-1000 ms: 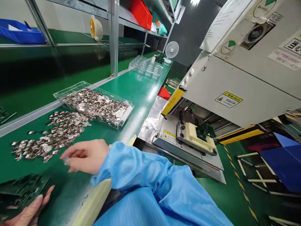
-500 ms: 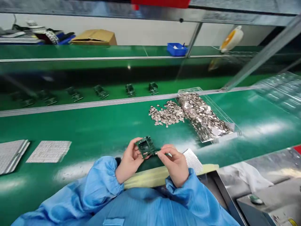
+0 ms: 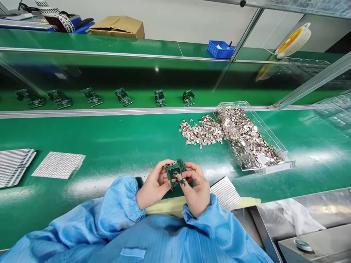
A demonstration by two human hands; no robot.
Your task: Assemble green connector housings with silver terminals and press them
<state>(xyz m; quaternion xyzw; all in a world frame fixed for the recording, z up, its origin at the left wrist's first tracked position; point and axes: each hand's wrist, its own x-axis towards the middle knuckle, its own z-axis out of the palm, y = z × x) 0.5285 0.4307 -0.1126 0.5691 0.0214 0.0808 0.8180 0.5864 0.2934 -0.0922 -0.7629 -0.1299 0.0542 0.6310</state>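
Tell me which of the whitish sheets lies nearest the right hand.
The rightmost sheet, just beside the right hand; the others lie far left, past the left hand.

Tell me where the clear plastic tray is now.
In the head view, the clear plastic tray sits right of centre on the green bench, just right of the loose metal pieces and beyond the right hand.

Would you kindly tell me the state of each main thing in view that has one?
Left hand: gripping the circuit board
Right hand: holding the same board
Circuit board: held between both hands
Clear tray: uncovered, heaped with small metal pieces
Loose metal pieces: piled on the bench
Blue bin: open-topped
Cardboard box: top appears folded shut
Other boards: spaced in a row
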